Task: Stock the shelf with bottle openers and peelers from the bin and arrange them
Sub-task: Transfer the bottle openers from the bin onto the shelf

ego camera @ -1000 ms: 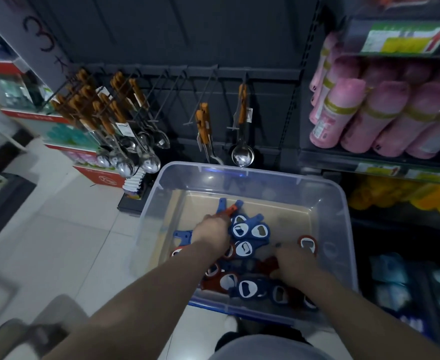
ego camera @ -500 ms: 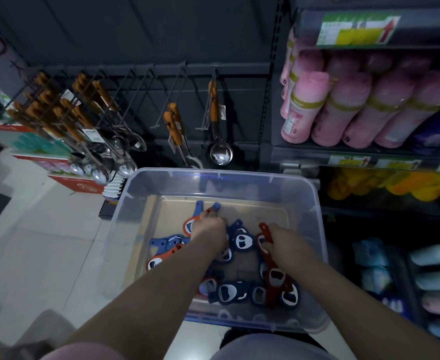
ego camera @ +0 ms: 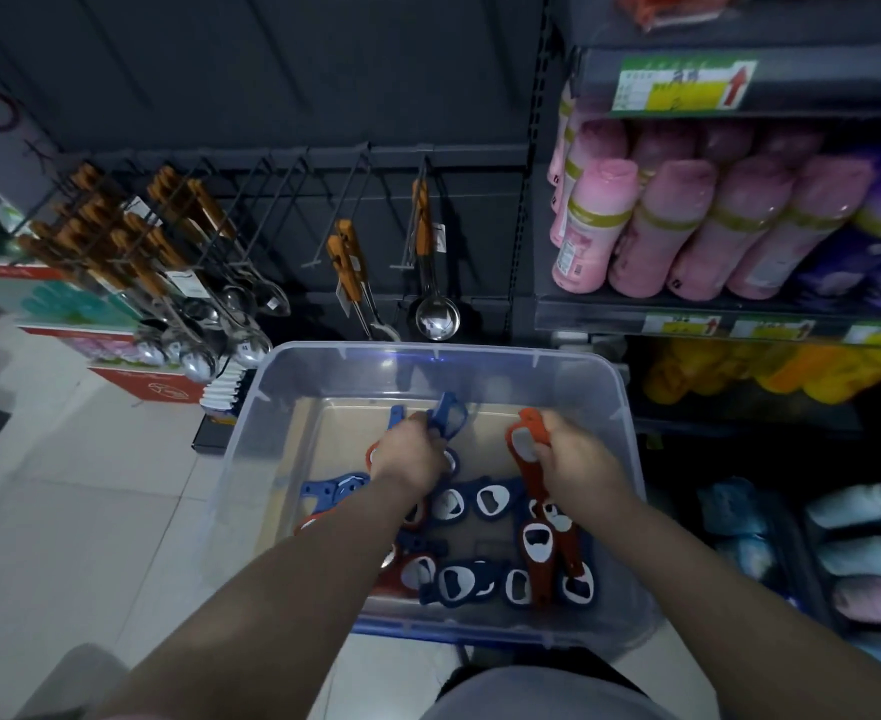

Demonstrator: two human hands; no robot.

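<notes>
A clear plastic bin (ego camera: 630, 459) stands on the floor below the hook rack. Several blue and red bottle openers (ego camera: 490, 579) lie in its near half. My left hand (ego camera: 409, 454) grips a bunch of blue and red openers (ego camera: 448, 415) above the bin's middle. My right hand (ego camera: 576, 454) holds red openers (ego camera: 526, 436) by one end, and they hang down towards the pile. Both hands are inside the bin.
Dark hooks (ego camera: 318, 210) jut from the back panel; some carry orange-handled spoons (ego camera: 168, 262), tongs (ego camera: 350, 272) and a ladle (ego camera: 435, 317). Shelves on the right hold pink rolls (ego camera: 682, 236). Pale floor tiles (ego camera: 90, 511) lie to the left.
My right hand has lifted red openers out of the pile. My left hand has risen with its bunch. The view has shifted, so the bin sits more central.
</notes>
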